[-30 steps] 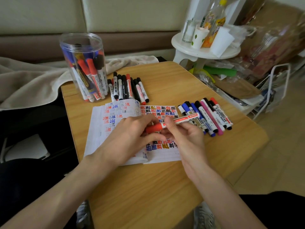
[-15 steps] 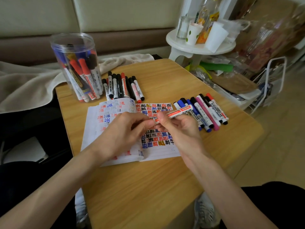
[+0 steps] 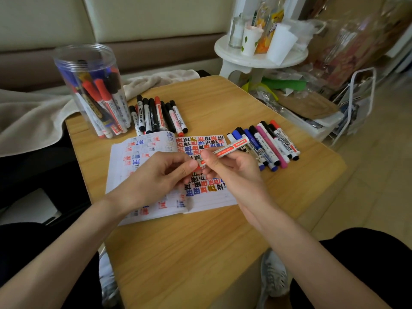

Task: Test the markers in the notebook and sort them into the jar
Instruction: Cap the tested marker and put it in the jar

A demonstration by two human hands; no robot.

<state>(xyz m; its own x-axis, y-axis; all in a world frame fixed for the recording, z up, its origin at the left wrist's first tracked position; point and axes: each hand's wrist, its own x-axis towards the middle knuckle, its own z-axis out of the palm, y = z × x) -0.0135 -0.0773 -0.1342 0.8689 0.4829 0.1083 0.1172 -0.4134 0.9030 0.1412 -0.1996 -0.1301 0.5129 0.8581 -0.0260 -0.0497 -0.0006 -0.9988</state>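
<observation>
Two hands meet over the open notebook, and both are on one red marker. The right hand curls round the white barrel with the thumb on top. The left hand pinches the red cap end between thumb and fingertips. The marker slants above the right-hand page, its back end pointing toward the counter's right edge.

The notebook lies flat in the middle of the counter, with red, blue and black test marks crowding its pages. At the far left corner stands the clear jar, upright and open-topped, packed with markers whose red and blue caps point up. Just to its right a row of markers lies side by side, mostly black with a couple of red, reaching down to the notebook's far edge.

Near the right edge lies a second row with blue, black, pink and red caps, just beyond the right hand. A beige blanket spreads past the far left edge. A white stool carries cups and bottles beyond the far right corner.
</observation>
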